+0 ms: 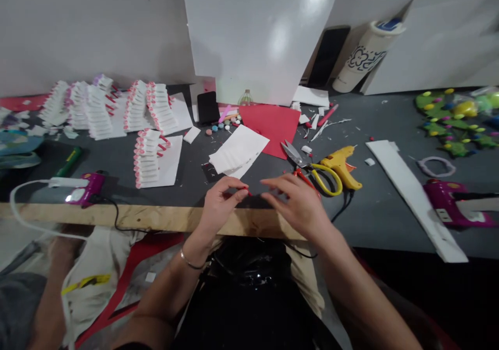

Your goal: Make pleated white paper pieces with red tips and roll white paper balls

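Note:
Between the thumb and forefinger of my left hand point(223, 200) is a small red piece point(248, 190), over the table's front edge. Facing it from the right, my right hand point(294, 200) has its thumb and fingers apart with nothing between them. White foam sheets point(239, 150) lie just beyond my hands, partly over a red sheet point(268, 126). Scissors with yellow handles point(327, 179) and a red-handled tool point(306, 179) rest beyond my right hand, beside a yellow glue gun point(341, 167).
Rows of white pieces with pink ends point(146, 158) fill the left side. Purple power sockets point(91, 188) sit at both sides. A long white strip point(417, 197) lies right, with green decorations point(444, 116) beyond. A tumbler point(360, 56) stands at the back.

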Motion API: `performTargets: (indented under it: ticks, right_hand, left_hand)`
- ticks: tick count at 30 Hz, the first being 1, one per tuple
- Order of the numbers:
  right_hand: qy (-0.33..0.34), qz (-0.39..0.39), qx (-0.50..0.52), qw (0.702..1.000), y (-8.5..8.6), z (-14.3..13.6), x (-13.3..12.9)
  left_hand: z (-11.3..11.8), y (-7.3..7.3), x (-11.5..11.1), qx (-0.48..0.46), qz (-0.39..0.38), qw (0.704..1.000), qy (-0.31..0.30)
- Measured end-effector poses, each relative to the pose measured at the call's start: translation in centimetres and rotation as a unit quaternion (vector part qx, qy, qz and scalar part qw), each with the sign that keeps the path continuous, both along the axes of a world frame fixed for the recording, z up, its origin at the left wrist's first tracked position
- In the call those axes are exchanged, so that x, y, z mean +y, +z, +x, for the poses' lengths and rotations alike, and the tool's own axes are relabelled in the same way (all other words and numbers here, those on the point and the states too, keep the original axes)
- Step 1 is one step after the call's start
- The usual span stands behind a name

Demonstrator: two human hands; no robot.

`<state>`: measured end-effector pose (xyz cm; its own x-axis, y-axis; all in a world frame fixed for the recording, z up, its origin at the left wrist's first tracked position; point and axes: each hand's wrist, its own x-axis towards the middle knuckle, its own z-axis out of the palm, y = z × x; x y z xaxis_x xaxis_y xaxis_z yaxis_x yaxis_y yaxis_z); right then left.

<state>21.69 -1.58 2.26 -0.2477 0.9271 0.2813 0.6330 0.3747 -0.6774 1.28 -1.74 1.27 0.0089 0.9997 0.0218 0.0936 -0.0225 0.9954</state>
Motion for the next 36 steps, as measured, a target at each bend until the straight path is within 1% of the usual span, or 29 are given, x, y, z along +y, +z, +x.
performTargets:
  ticks: [1,2,5,10,12,14,16,17,19,21,23,26,28,31,36]
  right_hand:
    - [0.036,-0.021,0.037,0.998,0.2,-1.1,0.0]
    - [0.053,-0.036,0.066,0.996,0.2,-2.1,0.2]
    - [0.050,-0.055,0.111,0.991,0.0,-4.1,1.0]
    - [0.053,-0.080,0.121,0.988,-0.6,-5.1,2.3]
    - [0.046,-0.078,0.123,0.988,-0.9,-5.2,2.7]
    - [0.032,-0.073,0.119,0.990,-1.6,-5.3,3.3]
    - [0.008,-0.078,0.115,0.990,-2.5,-5.4,4.0]
    - [-0.006,-0.083,0.115,0.990,-3.0,-5.5,4.4]
    - [-0.030,-0.088,0.118,0.989,-4.1,-5.8,5.2]
    - [-0.045,-0.085,0.122,0.988,-5.0,-6.2,5.7]
    - [-0.050,-0.079,0.119,0.988,-5.7,-6.5,5.9]
    - [-0.051,-0.084,0.112,0.989,-6.4,-6.8,6.1]
    - [-0.051,-0.086,0.106,0.989,-6.6,-6.9,6.1]
    - [-0.058,-0.067,0.094,0.992,-6.8,-6.9,6.4]
    - [-0.078,-0.061,0.057,0.993,-6.4,-6.5,7.4]
  left_hand:
    - [-0.1,-0.1,0.1,0.012,0.016,1.000,0.000]
    - [-0.3,-0.2,0.3,0.022,0.027,0.999,0.000]
    - [-0.9,-0.6,0.7,0.037,0.045,0.998,0.001]
    - [-1.5,-1.3,1.2,0.038,0.047,0.998,0.002]
    - [-1.7,-1.4,1.4,0.058,0.058,0.997,-0.003]
    - [-2.0,-1.4,1.7,0.103,0.095,0.990,0.010]
    - [-2.7,-1.5,2.4,0.180,0.162,0.969,0.046]
    - [-3.1,-1.6,2.8,0.229,0.199,0.951,0.063]
    - [-3.9,-2.3,3.8,0.316,0.245,0.914,0.065]
    - [-4.7,-3.3,4.7,0.370,0.238,0.897,0.042]
    - [-5.2,-4.4,5.4,0.399,0.207,0.893,0.012]
    - [-5.6,-5.5,6.2,0.404,0.189,0.895,-0.017]
    - [-5.6,-5.7,6.6,0.396,0.193,0.897,-0.021]
    - [-5.5,-5.7,7.2,0.386,0.195,0.901,-0.020]
    - [-4.8,-5.5,8.5,0.378,0.192,0.906,-0.026]
